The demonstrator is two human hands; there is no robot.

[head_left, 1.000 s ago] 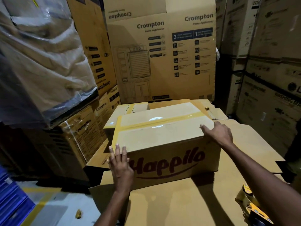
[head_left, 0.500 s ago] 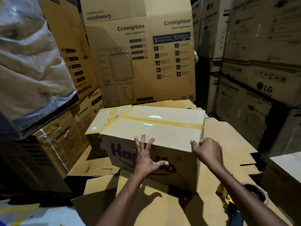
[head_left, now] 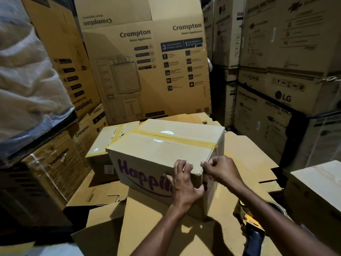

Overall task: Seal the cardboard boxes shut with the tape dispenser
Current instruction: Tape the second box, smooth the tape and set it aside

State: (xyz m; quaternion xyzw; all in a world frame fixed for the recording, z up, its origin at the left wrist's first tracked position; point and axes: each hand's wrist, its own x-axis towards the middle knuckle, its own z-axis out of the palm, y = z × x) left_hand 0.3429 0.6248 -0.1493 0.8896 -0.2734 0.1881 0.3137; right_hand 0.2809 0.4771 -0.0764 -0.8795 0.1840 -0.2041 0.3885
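Observation:
The Happilo box (head_left: 158,154) sits on flattened cardboard (head_left: 147,224), its top flaps closed under a strip of tan tape (head_left: 175,138). My left hand (head_left: 184,183) grips the box's near right corner, with bent fingers hooked over the top edge and the thumb by the vertical edge. My right hand (head_left: 219,169) has curled fingers that pinch the top edge at that same corner. The yellow tape dispenser (head_left: 251,222) with a dark handle lies at the lower right, partly hidden under my right forearm.
A second taped box (head_left: 103,145) stands just behind and left of the Happilo box. Tall Crompton cartons (head_left: 147,61) wall the back and left. LG cartons (head_left: 284,97) are stacked on the right. Another carton (head_left: 317,189) stands at the near right.
The box has turned so its right corner points toward me. My left hand slid right along the front face to that corner, and my right hand closed onto the corner's top edge.

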